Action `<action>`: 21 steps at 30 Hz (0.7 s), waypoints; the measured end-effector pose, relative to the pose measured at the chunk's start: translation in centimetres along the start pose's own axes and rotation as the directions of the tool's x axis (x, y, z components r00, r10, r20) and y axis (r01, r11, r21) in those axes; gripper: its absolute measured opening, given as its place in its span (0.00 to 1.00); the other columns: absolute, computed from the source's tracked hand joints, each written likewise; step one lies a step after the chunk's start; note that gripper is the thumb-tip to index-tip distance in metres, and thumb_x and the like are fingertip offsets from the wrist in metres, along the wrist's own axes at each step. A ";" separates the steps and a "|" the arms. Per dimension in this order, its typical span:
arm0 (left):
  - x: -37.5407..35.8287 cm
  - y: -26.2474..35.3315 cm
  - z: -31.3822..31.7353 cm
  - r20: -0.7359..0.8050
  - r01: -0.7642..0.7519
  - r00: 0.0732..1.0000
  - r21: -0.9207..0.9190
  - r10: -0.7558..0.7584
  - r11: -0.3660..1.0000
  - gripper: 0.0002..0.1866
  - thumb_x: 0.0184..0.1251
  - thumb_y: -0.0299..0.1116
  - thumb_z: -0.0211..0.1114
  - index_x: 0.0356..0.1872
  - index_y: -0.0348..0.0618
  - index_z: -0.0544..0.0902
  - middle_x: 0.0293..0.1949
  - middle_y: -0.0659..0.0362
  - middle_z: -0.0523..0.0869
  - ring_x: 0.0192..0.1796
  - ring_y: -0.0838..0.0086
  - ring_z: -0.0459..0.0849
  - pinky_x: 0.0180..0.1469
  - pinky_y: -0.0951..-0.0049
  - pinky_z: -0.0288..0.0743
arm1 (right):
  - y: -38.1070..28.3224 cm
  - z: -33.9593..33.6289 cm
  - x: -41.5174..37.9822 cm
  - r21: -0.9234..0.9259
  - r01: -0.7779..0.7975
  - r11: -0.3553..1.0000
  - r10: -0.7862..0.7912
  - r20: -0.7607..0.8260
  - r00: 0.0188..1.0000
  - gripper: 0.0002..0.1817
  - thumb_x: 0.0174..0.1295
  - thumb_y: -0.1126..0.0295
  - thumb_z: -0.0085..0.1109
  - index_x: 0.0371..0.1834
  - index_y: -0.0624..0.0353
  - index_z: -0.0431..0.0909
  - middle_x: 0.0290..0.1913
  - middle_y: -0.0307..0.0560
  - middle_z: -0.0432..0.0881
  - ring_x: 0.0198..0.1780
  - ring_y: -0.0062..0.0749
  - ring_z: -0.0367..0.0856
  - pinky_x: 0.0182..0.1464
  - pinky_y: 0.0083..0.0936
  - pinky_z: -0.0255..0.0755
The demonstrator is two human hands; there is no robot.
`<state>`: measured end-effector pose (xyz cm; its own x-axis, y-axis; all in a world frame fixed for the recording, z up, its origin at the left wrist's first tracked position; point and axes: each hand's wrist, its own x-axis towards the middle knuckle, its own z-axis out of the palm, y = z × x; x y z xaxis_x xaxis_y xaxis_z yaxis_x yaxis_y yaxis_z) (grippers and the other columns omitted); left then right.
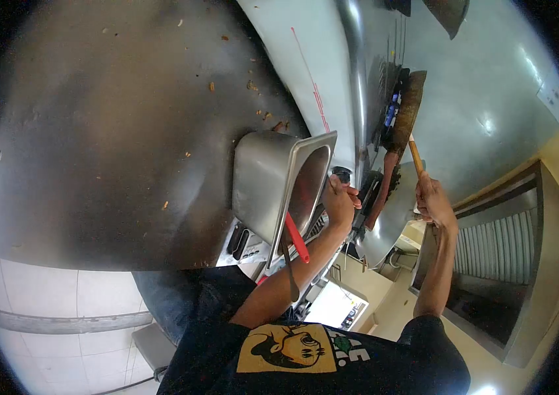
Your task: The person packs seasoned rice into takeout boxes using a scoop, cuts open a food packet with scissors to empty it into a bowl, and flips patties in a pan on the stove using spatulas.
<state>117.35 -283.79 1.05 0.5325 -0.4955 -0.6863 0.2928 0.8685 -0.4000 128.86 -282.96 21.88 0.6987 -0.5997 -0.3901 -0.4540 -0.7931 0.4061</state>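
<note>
My left hand point(340, 205) reaches past the steel container point(263, 174), with its fingers curled beside a round black knob-like part point(341, 173). Whether it grips that part is hard to see. My right hand point(434, 203) is closed around a yellowish wooden stick point(416, 157), whose far end lies by a broad, brown-stained blade point(409, 108) with a reddish-brown handle point(382, 191). A red-handled utensil point(297, 238) and a metal utensil point(290, 270) stick out of the container, close to my left forearm.
The view is turned sideways. A dark metal worktop point(115, 131) with scattered food crumbs fills the left. A shiny metal wall point(490, 92) and a framed opening with a corrugated panel point(500, 247) lie to the right. Pale floor tiles point(39, 289) and a stool point(151, 345) show lower left.
</note>
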 end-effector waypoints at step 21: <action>-9.5 -1.1 -6.1 -0.234 0.272 0.945 0.184 -0.227 0.944 0.31 0.73 0.63 0.37 0.37 0.42 0.72 0.21 0.55 0.77 0.13 0.76 0.66 0.17 0.76 0.63 | 4.0 1.2 -0.1 -0.172 0.556 0.813 -0.582 -0.254 0.773 0.25 0.73 0.59 0.32 0.45 0.67 0.78 0.40 0.72 0.79 0.45 0.60 0.80 0.48 0.49 0.71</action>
<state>107.15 -280.17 4.30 0.2513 -0.6682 -0.7002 0.5678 0.6877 -0.4525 126.30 -286.22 22.58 0.9444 0.0251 -0.3278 0.1142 -0.9601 0.2554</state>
